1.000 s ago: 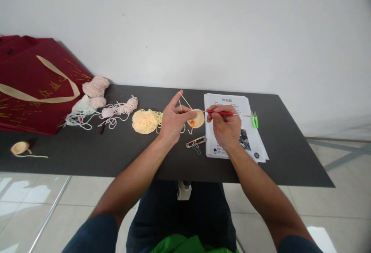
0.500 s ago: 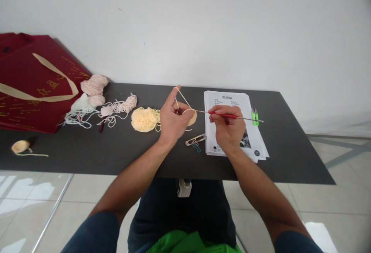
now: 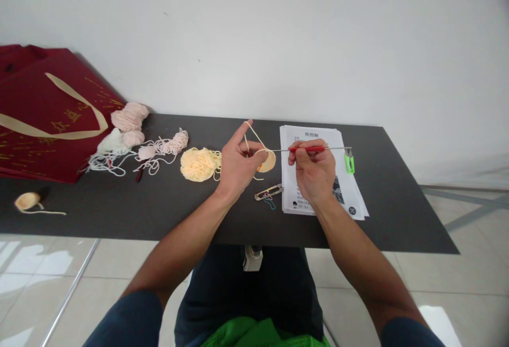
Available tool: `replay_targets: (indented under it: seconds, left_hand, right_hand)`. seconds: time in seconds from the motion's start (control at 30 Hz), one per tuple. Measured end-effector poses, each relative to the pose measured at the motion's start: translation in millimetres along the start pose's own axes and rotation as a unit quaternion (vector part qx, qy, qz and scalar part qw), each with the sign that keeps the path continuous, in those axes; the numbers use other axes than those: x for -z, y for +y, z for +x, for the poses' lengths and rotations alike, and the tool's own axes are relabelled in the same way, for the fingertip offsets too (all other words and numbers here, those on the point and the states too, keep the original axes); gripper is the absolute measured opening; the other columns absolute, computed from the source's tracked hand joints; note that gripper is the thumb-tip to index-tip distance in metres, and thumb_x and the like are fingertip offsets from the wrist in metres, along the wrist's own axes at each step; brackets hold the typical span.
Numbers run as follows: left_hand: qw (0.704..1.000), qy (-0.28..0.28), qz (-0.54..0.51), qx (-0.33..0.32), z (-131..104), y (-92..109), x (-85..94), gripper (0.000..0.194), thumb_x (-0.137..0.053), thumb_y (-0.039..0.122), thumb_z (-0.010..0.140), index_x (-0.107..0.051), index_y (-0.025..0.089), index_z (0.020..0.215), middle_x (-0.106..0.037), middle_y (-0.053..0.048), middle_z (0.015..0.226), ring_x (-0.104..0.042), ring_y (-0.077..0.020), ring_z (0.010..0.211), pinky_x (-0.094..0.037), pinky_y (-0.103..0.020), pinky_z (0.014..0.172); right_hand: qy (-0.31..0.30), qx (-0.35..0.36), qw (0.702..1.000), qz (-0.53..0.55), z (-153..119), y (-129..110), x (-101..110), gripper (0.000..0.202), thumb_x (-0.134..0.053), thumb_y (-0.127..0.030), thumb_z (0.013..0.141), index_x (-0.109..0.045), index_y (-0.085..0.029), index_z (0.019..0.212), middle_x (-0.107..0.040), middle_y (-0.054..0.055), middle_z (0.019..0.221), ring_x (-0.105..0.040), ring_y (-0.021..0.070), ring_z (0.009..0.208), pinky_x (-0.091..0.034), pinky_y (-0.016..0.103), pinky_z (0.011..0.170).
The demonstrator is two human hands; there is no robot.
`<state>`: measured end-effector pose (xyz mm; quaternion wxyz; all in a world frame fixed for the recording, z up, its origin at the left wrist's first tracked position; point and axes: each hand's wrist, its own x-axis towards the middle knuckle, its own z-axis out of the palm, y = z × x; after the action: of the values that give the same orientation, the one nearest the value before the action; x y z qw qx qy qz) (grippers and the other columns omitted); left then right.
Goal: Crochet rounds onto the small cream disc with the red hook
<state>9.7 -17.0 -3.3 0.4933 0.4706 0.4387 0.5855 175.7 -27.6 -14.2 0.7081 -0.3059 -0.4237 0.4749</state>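
Observation:
My left hand [image 3: 238,169] pinches a small pale-yellow crochet piece [image 3: 269,162] between thumb and fingers. A strand of yellow yarn [image 3: 257,136] loops over its raised index finger and runs down to the piece. In my right hand [image 3: 315,172] is a red-handled crochet hook [image 3: 310,149], held much like a pen over the printed sheets. The hook's thin metal shaft reaches left to the crochet piece, where its tip is hidden by my left fingers. Left of my left hand lies a ball of yellow yarn [image 3: 199,164].
Printed sheets [image 3: 345,206] lie under my right hand, beside green-handled snips [image 3: 349,162]. Metal thread snips [image 3: 268,192] with small stitch markers lie nearer me. Pink yarn [image 3: 129,116], white yarn [image 3: 112,142] and a red bag [image 3: 51,103] are at left. A cream crochet piece [image 3: 27,200] sits far left.
My left hand has shifted slightly right and turned, showing more of the crochet piece. The hook's rear end has swung up and moved left in my right hand.

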Motion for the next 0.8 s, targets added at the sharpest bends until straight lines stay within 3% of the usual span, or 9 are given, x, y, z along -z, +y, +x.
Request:
replay_targets:
  seconds: [0.8]
  left_hand:
    - [0.998,0.002,0.063,-0.031,-2.9,2.4,0.5,0.084,-0.081,0.022,0.076,-0.051,0.023,0.154,-0.081,-0.001,0.087,-0.058,-0.0110,0.062,-0.049,-0.024,0.060]
  right_hand:
    - [0.014,-0.014,1.000,-0.021,-1.7,0.3,-2.1,0.023,-0.085,-0.031,0.081,-0.064,-0.025,0.087,-0.075,-0.003,0.088,-0.063,0.0088,0.065,-0.052,0.025,0.061]
